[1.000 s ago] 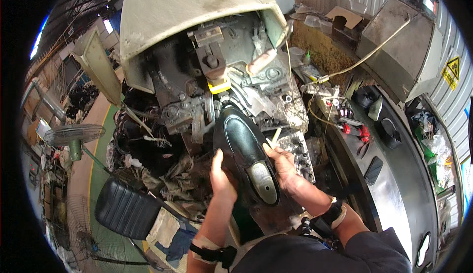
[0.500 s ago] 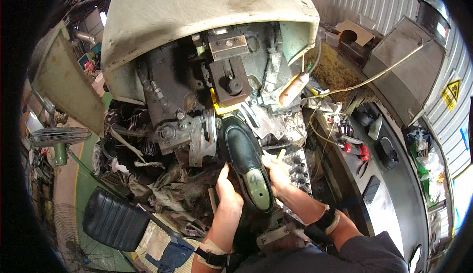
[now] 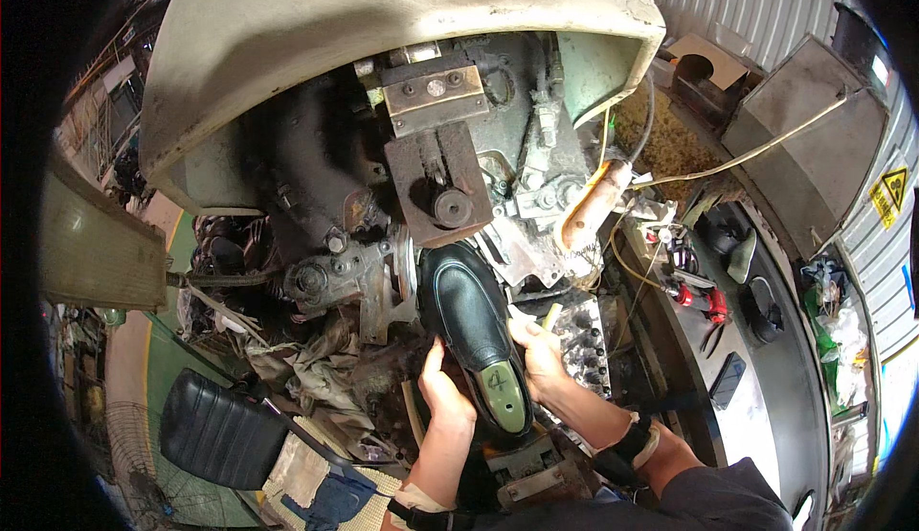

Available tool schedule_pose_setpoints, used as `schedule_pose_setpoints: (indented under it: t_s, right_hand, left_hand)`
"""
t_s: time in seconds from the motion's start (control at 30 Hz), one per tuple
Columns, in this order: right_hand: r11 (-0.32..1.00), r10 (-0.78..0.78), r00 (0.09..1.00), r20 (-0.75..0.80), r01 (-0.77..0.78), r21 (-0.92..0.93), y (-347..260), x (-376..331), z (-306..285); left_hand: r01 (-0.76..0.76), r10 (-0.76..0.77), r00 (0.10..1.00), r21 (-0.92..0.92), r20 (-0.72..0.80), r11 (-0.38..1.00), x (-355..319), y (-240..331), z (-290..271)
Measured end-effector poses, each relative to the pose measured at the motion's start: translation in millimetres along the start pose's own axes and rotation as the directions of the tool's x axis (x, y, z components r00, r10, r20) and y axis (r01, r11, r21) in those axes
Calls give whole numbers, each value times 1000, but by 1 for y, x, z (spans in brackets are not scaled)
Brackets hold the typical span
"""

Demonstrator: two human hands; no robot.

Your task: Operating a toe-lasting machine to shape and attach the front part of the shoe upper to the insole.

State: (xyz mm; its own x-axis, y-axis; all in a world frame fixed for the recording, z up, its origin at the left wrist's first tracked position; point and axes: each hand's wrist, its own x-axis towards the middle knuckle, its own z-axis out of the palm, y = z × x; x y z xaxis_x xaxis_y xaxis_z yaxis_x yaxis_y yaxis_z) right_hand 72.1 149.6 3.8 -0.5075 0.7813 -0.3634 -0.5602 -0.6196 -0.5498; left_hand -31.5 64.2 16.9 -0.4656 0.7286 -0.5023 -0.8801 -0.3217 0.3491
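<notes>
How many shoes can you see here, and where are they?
1. A black shoe sits in front of the big machine, toe toward it, held between the left hand and the right hand. Others could be hidden in the clutter.

From my remote seat I see a workshop; a ribbed corrugated metal wall (image 3: 766, 14) runs along the right, carrying a yellow triangular warning sign (image 3: 892, 191); below it a long dark metal workbench (image 3: 795, 387) curves away (the lens bends it), strewn with small tools I cannot make out. A large grey boxy metal cabinet (image 3: 814, 148) sits at its far end; on the left lies a green painted floor (image 3: 163, 378), with a black ribbed padded seat cushion (image 3: 215, 435) above it; daylight comes in brightly from the right.
</notes>
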Motion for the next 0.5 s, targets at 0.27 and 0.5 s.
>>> schedule_pose_setpoints:
  t_s: [0.27,0.5]
  right_hand:
    - [985,-166,986,-8,165,-54,9,19,-4]
    - [997,-78,997,2,78,12,7,7,2]
  left_hand:
    - [-176,177,984,43,-6,983,38,-11,-27]
    - [-56,57,998,18,-40,998,27,-7,-30]
